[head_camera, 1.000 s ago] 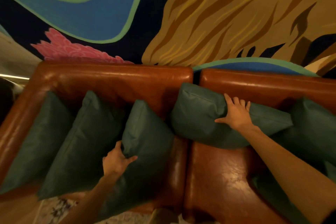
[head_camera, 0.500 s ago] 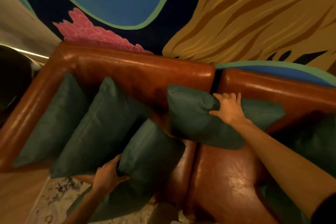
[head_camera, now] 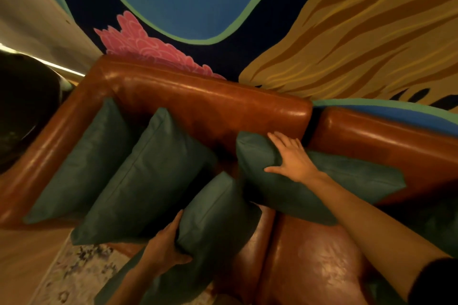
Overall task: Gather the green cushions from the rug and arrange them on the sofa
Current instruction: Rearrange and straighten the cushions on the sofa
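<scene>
My left hand (head_camera: 163,245), low in the frame, grips the near edge of the middle cushion (head_camera: 218,220), fingers and thumb curled round it. The cushion stands tilted at the front of the sofa (head_camera: 210,104) seat. My right hand (head_camera: 291,158), right of centre, lies flat with fingers spread on the long cushion (head_camera: 347,181) against the backrest. I should push the middle cushion back until it leans like the neighbouring cushion (head_camera: 148,176) on its left, and steady the long cushion so it does not slide.
</scene>
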Tool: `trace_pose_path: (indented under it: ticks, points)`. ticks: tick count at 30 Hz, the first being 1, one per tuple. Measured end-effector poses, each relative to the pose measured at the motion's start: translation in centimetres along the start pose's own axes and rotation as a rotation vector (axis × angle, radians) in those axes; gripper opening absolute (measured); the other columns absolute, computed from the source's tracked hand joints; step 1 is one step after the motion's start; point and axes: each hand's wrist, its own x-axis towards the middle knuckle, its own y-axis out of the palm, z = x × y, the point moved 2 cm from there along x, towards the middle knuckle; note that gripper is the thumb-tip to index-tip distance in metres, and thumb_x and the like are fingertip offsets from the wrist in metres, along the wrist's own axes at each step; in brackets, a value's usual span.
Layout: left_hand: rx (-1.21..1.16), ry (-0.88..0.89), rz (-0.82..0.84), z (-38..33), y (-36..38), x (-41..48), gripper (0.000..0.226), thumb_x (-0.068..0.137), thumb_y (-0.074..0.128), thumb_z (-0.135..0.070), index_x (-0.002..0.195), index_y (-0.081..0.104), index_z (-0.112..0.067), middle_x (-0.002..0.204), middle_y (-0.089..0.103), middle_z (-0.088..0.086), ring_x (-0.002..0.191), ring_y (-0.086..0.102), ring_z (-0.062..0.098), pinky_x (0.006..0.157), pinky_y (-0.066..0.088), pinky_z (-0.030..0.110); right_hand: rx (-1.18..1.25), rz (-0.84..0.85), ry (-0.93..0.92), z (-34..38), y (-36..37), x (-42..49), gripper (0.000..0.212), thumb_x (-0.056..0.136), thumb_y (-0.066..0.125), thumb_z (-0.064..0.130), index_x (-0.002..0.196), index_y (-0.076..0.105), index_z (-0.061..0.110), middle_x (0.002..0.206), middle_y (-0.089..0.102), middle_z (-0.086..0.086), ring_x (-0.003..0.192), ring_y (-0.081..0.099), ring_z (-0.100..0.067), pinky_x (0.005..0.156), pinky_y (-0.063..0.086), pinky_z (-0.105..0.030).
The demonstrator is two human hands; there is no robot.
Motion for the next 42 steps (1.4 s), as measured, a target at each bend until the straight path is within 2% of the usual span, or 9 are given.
trace_pose_path:
  ticks: [6, 15, 21, 27, 32, 35, 38, 40, 42]
  points:
    - [-0.035, 0.059, -0.037, 0.6, 0.2, 0.1, 0.121, 0.043, 0.068, -0.076, 0.147, 0.02, -0.036, 0.151, 0.034, -0.008, 0.136, 0.036, 0.016, 0.114, 0.033, 0.04, -0.083, 0.056, 0.007, 1.4, -0.1, 2.3, 0.073, 0.08, 0.072, 0.043, 0.143, 0.04, 0.023, 0.133, 0.049, -0.005, 0.121, 0.045, -0.031, 0.115, 0.023, -0.048]
    - [-0.058, 0.13, -0.091, -1.4, -0.7, -0.6, 0.096, 0.058, 0.082, -0.046, 0.141, 0.038, -0.031, 0.131, 0.058, -0.005, 0.123, 0.054, 0.019, 0.103, 0.041, 0.032, 0.191, 0.116, -0.259, 9.2, 1.7, -6.3, 0.104, 0.075, 0.07, 0.058, 0.155, 0.013, 0.024, 0.163, 0.006, -0.008, 0.148, 0.009, -0.024, 0.121, 0.015, -0.04]
    - [-0.276, 0.115, -0.03, 0.6, -1.1, -3.4, 0.083, 0.059, 0.084, -0.042, 0.129, 0.041, -0.045, 0.125, 0.049, -0.025, 0.121, 0.046, -0.001, 0.102, 0.03, 0.009, 0.72, 0.225, 0.243, 12.5, 5.7, -6.4, 0.061, 0.091, 0.061, 0.043, 0.142, 0.046, 0.014, 0.143, 0.052, -0.01, 0.132, 0.047, -0.024, 0.109, 0.035, -0.029]
    - [-0.403, -0.297, -0.209, 7.9, -2.0, -9.3, 0.078, 0.063, 0.067, -0.063, 0.128, 0.057, -0.021, 0.125, 0.062, 0.01, 0.113, 0.058, 0.025, 0.094, 0.045, 0.036, 0.604, 0.073, 0.314, 9.2, 8.6, -8.2, 0.037, 0.088, 0.066, 0.036, 0.113, 0.065, 0.008, 0.111, 0.07, -0.016, 0.108, 0.064, -0.032, 0.095, 0.048, -0.037]
    - [-0.855, -0.639, -0.135, 9.7, 0.1, -12.5, 0.046, 0.096, 0.049, -0.037, 0.136, 0.048, -0.014, 0.136, 0.051, 0.011, 0.124, 0.048, 0.033, 0.098, 0.038, 0.044, 0.79, 0.023, 0.503, 4.0, 9.8, -12.5, 0.071, 0.062, 0.065, 0.078, 0.094, 0.069, 0.015, 0.093, 0.073, -0.016, 0.089, 0.068, -0.036, 0.081, 0.056, -0.047]
    - [-1.268, -0.571, -0.108, 7.5, 0.7, -11.9, 0.042, 0.095, 0.049, -0.036, 0.133, 0.046, -0.017, 0.129, 0.052, 0.008, 0.115, 0.053, 0.033, 0.088, 0.048, 0.044, 0.914, 0.036, 0.626, 3.8, 8.5, -15.8, 0.019, 0.087, 0.068, 0.034, 0.09, 0.065, 0.015, 0.091, 0.068, -0.018, 0.081, 0.066, -0.034, 0.068, 0.059, -0.054]
    - [-1.219, -0.473, -0.181, 4.3, -0.5, -9.5, 0.042, 0.093, 0.054, -0.032, 0.131, 0.048, -0.014, 0.127, 0.055, 0.011, 0.108, 0.057, 0.029, 0.075, 0.054, 0.039, 0.885, -0.083, 0.73, 1.7, 8.1, -18.7, 0.011, 0.092, 0.064, 0.015, 0.098, 0.068, 0.008, 0.096, 0.068, -0.02, 0.088, 0.066, -0.033, 0.071, 0.058, -0.045]
    - [-1.137, -0.463, -0.171, 2.0, -0.7, -7.6, 0.045, 0.091, 0.059, -0.033, 0.128, 0.049, -0.01, 0.125, 0.057, 0.013, 0.102, 0.059, 0.028, 0.063, 0.056, 0.034, 0.875, -0.066, 0.784, -2.6, 10.8, -21.0, 0.008, 0.09, 0.067, 0.027, 0.087, 0.069, 0.02, 0.098, 0.07, -0.013, 0.095, 0.066, -0.032, 0.073, 0.057, -0.031]
    - [-1.069, -0.457, -0.163, 0.2, -0.5, -5.7, 0.058, 0.088, 0.064, -0.03, 0.135, 0.043, -0.002, 0.127, 0.055, 0.014, 0.097, 0.06, 0.028, 0.069, 0.054, 0.036, 0.871, -0.063, 0.836, -8.2, 14.6, -23.6, 0.033, 0.076, 0.071, 0.059, 0.086, 0.071, 0.027, 0.096, 0.073, -0.008, 0.096, 0.069, -0.033, 0.085, 0.058, -0.041]
